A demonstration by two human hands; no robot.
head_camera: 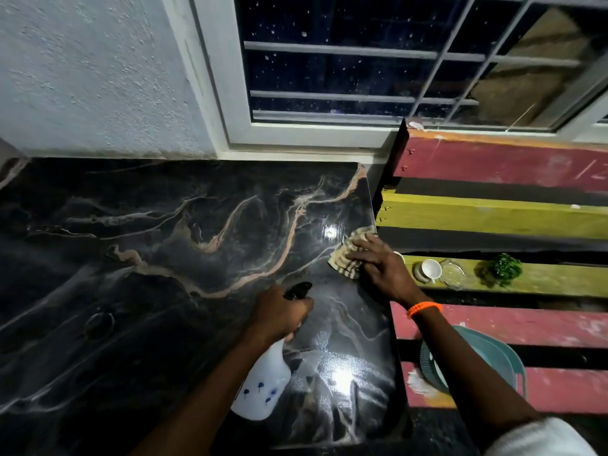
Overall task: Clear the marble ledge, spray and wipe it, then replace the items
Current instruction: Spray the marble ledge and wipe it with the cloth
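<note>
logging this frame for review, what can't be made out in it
Head view only:
- spray bottle: the left hand covers its trigger, so squeezing can't be judged.
- striped cloth: partly under the right hand.
- small items on the green plank: too small and dim to identify all.
- teal basin: crossed by the right forearm.
- marble ledge: cut off at the left edge.

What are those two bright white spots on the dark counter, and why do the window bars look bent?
Head view: the spots are glare from a light on the glossy marble ledge, one beside the cloth, one by the spray bottle; the wide-angle lens bows the window.
</note>
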